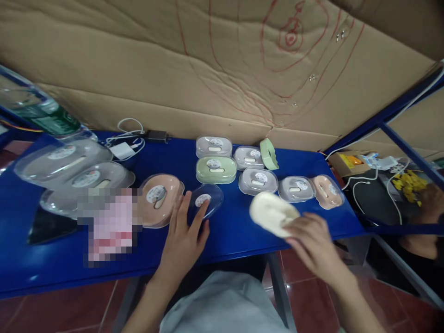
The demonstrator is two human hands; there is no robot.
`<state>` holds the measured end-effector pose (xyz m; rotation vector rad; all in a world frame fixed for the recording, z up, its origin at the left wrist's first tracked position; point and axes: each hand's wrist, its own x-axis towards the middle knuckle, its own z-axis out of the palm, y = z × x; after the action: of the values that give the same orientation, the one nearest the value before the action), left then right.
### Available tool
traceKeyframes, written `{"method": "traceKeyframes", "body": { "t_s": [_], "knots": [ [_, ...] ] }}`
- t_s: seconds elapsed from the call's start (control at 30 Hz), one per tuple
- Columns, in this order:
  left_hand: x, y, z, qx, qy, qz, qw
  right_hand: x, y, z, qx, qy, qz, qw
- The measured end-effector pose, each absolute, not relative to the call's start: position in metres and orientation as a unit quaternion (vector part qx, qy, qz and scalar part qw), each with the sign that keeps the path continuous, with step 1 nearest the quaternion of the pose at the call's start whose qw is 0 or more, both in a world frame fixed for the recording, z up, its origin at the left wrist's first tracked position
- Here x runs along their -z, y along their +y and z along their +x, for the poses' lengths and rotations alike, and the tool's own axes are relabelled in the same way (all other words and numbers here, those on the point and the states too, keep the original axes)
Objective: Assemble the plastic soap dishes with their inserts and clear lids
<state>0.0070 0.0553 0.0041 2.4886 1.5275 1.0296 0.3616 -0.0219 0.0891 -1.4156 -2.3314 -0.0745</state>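
Note:
My right hand (pixel 310 240) grips a cream oval dish (pixel 272 212) by its near right edge, holding it above the front of the blue table (pixel 229 236). My left hand (pixel 185 231) lies with fingers spread on a clear plastic lid (pixel 215 199) that bears a round white label. Just left of those fingers is a peach oval box (pixel 161 196) under a clear lid. Beyond my hands stand a lidded green box (pixel 215 170) and several lidded grey ones, including this grey box (pixel 257 181). A peach box (pixel 328 191) sits at the right end.
Two larger grey lidded boxes (pixel 65 162) overlap at the left, near a plastic bottle (pixel 52 115) and a white charger (pixel 123 150) with cable. A green piece (pixel 268 155) stands against the cardboard wall (pixel 156 69). Blue metal frame bars (pixel 409 148) border the right side; another person's arm shows beyond.

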Motion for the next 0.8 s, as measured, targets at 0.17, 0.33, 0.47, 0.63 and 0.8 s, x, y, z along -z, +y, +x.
{"method": "traceKeyframes", "body": {
  "t_s": [0.17,0.33,0.47,0.63,0.8],
  "knots": [
    [-0.009,0.032,0.01,-0.318,0.36,0.876,0.045,-0.044,-0.01,0.305,-0.057,-0.884,-0.422,0.193],
    [-0.006,0.015,0.015,-0.289,0.343,0.892,0.056,-0.062,0.057,0.329,-0.059,-0.826,-0.498,0.258],
    [-0.007,0.008,0.016,-0.281,0.361,0.886,0.072,-0.074,0.137,0.355,-0.034,-0.691,-0.677,0.251],
    [-0.006,-0.008,0.011,-0.303,0.382,0.869,0.077,-0.087,0.171,0.366,-0.07,-0.648,-0.703,0.283],
    [-0.015,-0.021,0.013,-0.357,0.396,0.844,0.052,-0.11,0.092,0.364,-0.161,-0.643,-0.651,0.37]
  ]
}}
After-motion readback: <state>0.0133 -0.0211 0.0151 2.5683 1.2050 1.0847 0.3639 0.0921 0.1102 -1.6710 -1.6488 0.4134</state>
